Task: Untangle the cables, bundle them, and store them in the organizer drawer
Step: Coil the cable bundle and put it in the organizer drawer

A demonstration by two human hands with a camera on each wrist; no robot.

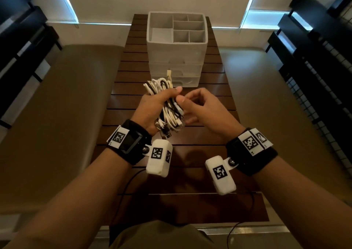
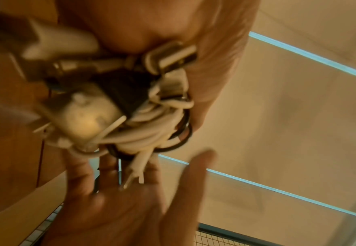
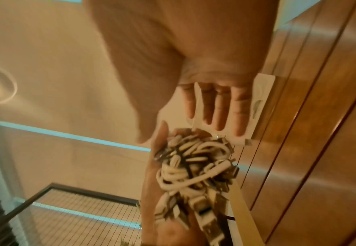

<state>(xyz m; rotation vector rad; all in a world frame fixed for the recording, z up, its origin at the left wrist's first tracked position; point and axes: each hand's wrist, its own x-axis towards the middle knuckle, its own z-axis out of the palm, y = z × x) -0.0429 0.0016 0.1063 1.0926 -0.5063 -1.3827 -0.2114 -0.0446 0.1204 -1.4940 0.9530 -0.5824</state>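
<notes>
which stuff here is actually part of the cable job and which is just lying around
Part of the job:
- cable bundle, gripped in the left hand
- right hand, fingers at the bundle
- white drawer organizer

Just there:
- slatted wooden table
- tan benches
- dark shelving

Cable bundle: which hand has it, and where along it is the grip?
The left hand grips the cable bundle around its middle, loops sticking out both ends. The right hand is beside it; its contact is unclear.

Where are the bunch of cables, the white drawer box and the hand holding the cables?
bunch of cables (image 1: 165,104), head view, on the white loops.
white drawer box (image 1: 176,56), head view, on its front wall.
left hand (image 1: 147,108), head view, on its back.
</notes>
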